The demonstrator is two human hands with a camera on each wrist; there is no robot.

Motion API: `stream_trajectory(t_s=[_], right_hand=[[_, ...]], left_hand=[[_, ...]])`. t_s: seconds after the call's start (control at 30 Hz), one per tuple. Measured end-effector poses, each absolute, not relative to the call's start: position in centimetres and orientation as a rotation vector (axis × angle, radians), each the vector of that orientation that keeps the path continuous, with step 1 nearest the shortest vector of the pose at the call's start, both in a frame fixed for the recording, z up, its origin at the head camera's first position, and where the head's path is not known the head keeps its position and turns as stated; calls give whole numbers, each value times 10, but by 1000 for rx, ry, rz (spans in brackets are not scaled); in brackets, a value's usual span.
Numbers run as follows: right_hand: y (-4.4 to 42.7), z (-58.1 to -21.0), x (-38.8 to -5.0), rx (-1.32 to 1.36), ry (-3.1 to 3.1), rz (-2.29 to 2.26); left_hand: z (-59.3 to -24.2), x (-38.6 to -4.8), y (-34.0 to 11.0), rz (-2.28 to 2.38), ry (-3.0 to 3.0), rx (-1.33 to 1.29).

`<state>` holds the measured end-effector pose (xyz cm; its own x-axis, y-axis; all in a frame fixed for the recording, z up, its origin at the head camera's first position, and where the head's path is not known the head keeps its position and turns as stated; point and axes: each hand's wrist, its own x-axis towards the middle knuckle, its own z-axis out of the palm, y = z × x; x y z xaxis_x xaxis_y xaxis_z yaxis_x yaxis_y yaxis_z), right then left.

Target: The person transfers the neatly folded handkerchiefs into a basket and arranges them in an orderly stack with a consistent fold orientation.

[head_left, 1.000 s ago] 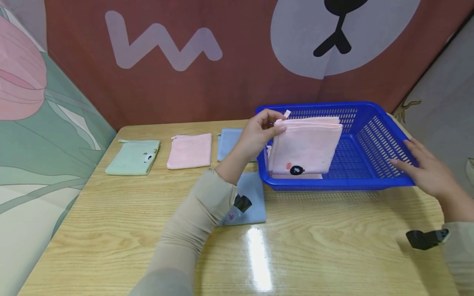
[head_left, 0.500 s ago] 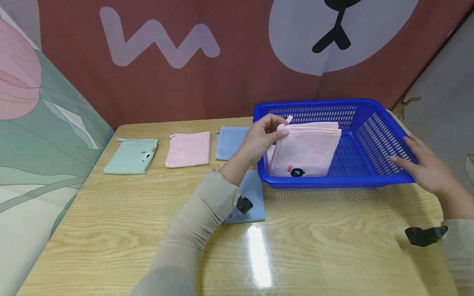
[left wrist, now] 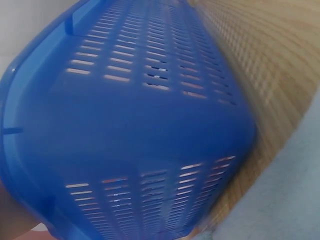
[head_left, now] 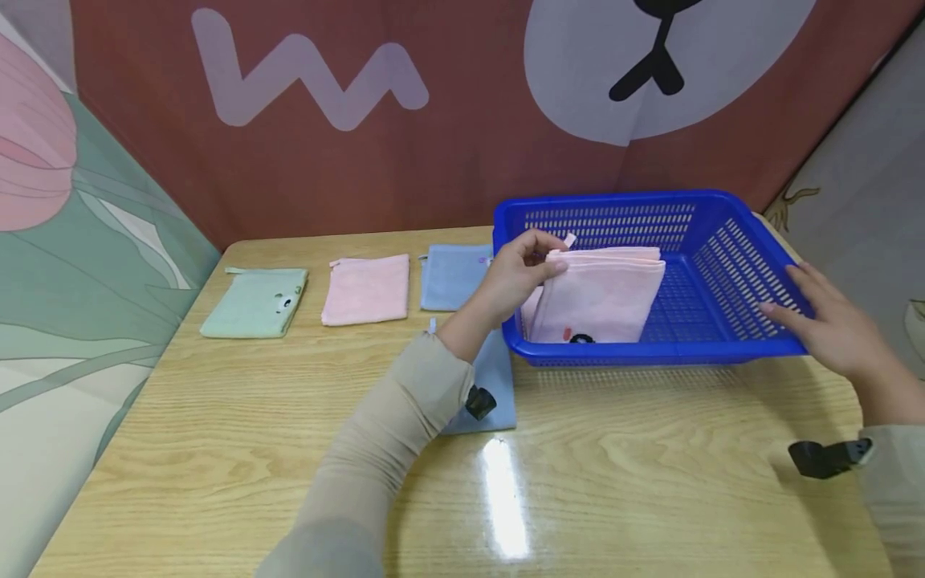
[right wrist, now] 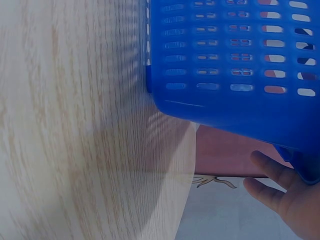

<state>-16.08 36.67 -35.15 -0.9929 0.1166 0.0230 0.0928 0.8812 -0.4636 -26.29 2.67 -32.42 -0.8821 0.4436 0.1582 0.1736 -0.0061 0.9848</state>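
Observation:
With thumb and fingers my left hand (head_left: pixel 516 273) pinches the top left corner of a folded pink towel (head_left: pixel 600 301), near its small hanging loop. The towel stands upright in the left part of a blue plastic basket (head_left: pixel 694 353), and the front rim partly hides its dark embroidered face. More pink cloth shows behind it. On the basket's right rim, my right hand (head_left: pixel 831 325) has its thumb over the inside. The right wrist view shows fingers (right wrist: pixel 272 170) outside, below the rim. In the left wrist view, the basket wall (left wrist: pixel 140 130) hides the towel.
Left of the basket lie a folded green towel (head_left: pixel 256 303), a pink towel (head_left: pixel 366 291) and a blue towel (head_left: pixel 451 277) in a row. Another blue towel (head_left: pixel 499 385) lies nearer, partly under my left forearm. A brown printed curtain (head_left: pixel 325 177) hangs behind the wooden table (head_left: pixel 636 482).
My left hand has moved slightly right and lowered the pink towel deeper into the basket; its embroidered face has sunk partly behind the front rim. My right hand keeps its place on the basket.

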Motion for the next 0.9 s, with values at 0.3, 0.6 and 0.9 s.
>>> stream_trajectory(t_s=[0.3, 0.6, 0.9], right_hand=[[366, -352, -161, -165, -2995, 749], [368, -354, -162, -177, -2980, 767], [373, -357, -164, -183, -2982, 764]], left_hand=[[-331, -266, 31, 1907, 2171, 673], [-329, -270, 30, 1767, 2305, 663], [-327, -276, 31, 1525, 2455, 715]])
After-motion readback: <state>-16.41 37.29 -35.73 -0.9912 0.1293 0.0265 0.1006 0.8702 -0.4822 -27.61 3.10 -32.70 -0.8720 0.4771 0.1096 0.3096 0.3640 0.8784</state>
